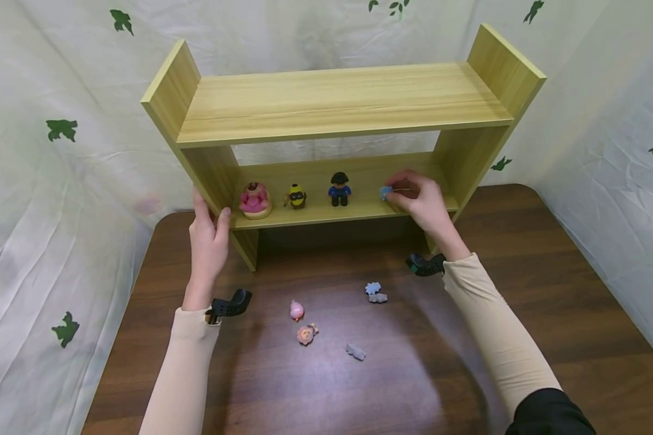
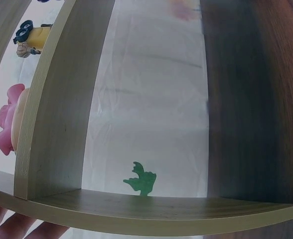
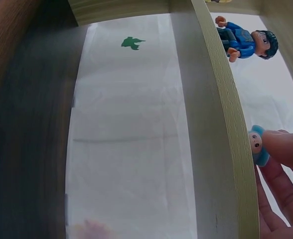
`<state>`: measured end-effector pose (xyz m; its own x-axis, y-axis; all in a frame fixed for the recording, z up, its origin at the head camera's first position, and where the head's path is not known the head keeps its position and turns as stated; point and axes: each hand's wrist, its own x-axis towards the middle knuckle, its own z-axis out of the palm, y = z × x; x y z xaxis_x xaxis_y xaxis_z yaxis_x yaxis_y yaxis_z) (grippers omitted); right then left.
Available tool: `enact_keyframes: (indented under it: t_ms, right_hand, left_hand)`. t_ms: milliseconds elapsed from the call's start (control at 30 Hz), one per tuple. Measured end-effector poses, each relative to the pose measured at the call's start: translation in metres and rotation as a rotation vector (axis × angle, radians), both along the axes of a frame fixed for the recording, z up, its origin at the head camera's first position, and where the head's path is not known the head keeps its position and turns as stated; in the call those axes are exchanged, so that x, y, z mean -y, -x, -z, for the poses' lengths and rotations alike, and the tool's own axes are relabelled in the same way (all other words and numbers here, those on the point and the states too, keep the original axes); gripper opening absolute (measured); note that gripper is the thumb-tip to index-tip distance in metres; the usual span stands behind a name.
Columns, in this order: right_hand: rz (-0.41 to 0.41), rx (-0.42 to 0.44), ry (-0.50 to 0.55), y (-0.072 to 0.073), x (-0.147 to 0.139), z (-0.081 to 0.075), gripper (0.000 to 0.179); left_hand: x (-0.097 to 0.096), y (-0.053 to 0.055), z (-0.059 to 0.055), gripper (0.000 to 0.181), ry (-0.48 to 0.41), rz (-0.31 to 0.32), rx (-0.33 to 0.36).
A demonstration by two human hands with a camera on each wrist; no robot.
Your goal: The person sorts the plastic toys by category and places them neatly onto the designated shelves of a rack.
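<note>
My right hand (image 1: 425,199) pinches a small light-blue figure (image 1: 385,193) between thumb and fingers at the right part of the middle shelf; its pale face shows in the right wrist view. My left hand (image 1: 208,238) grips the left side panel of the wooden shelf unit (image 1: 315,103), thumb in front and fingers round the outside. Along the middle shelf stand a pink bear figure (image 1: 255,201) on a round base, a yellow figure with dark goggles (image 1: 295,197) and a dark-haired figure in blue (image 1: 340,189).
On the brown table (image 1: 272,386) before the unit lie a pink figure (image 1: 296,310), an orange flower-shaped figure (image 1: 306,334), a grey piece (image 1: 355,351), a light-blue piece (image 1: 372,288) and another grey piece (image 1: 378,298). A white curtain with green leaves (image 1: 65,211) hangs behind.
</note>
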<state>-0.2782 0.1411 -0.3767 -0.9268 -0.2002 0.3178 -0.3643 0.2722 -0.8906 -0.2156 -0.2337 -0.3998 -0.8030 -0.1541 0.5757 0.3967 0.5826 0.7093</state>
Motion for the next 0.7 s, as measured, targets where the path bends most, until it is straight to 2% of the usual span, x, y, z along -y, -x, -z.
enact_keyframes:
  t_ms: [267, 700]
  right_hand:
    - [-0.013, 0.006, -0.002, -0.019, 0.007, -0.024, 0.023]
    - [-0.011, -0.017, 0.072, -0.021, 0.003, -0.027, 0.025]
  left_hand:
    - [0.0, 0.0, 0.001, 0.063, 0.002, 0.005, -0.006]
    - [0.0, 0.0, 0.001, 0.063, 0.004, 0.005, -0.007]
